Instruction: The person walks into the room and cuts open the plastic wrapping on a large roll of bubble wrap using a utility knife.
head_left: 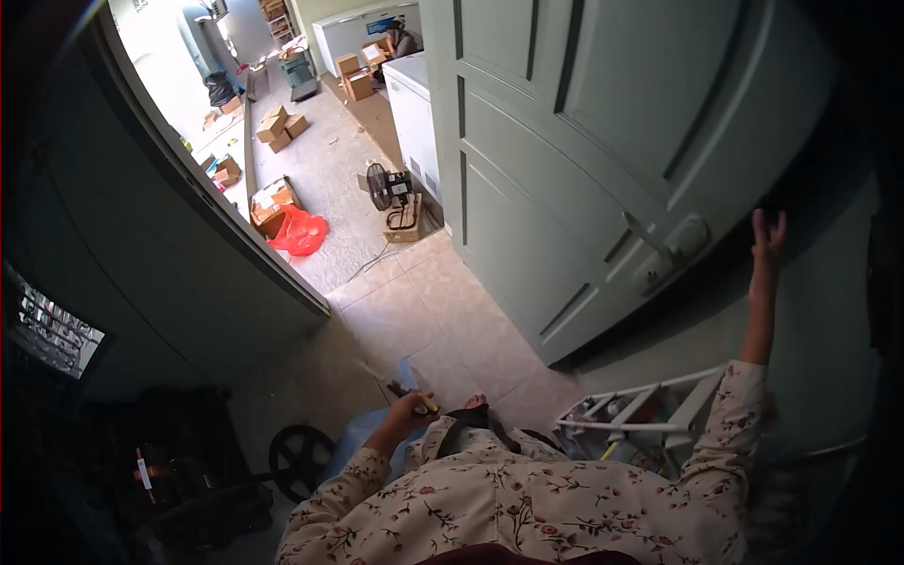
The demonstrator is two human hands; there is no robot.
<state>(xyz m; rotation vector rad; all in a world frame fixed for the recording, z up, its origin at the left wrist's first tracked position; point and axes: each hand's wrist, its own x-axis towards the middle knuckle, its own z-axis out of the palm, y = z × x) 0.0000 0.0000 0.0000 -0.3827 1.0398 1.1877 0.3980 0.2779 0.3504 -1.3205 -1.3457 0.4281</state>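
Low in front of my body, my left hand (408,416) is closed around a slim tool with a black and yellow handle (430,403). A thin pale tip points up and left from it; its exact kind is too small to make out. Light-blue plastic (360,438) hangs or lies beside and below that hand. On the right, my right hand (767,235) is raised with its fingers apart, by the free edge of a grey-green panelled door (527,179). Whether it touches the door I cannot tell. The door's lever handle (650,235) sits left of this hand.
A white rack (650,407) stands below the door. A black wheel (302,459) is at lower left. Beyond the doorway are a fan (386,188) on a carton, a red plastic bag (299,232), cardboard boxes (280,127), a white chest freezer (411,113) and a crouching person (402,40).
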